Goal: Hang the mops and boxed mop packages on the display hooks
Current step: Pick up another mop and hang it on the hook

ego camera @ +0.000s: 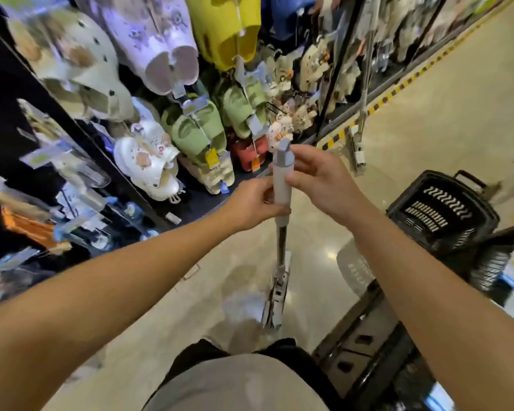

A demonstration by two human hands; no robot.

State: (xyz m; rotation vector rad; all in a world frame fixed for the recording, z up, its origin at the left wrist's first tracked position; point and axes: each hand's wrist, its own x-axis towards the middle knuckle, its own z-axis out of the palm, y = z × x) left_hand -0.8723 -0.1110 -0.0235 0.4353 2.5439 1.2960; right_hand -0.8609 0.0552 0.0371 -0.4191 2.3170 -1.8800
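Observation:
I hold a grey mop upright in front of me, its light grey handle grip at the top and its folded head down near the floor. My left hand is wrapped around the lower part of the grip. Fingers of my right hand pinch the grip's upper end just below the grey hanging cap. A second mop hangs from the display rack at the upper right, its head near the floor.
Racks of hanging slippers and clogs fill the left and top. A black shopping basket stands on the floor to the right, beside a dark metal trolley frame. A yellow-black striped line marks the rack base.

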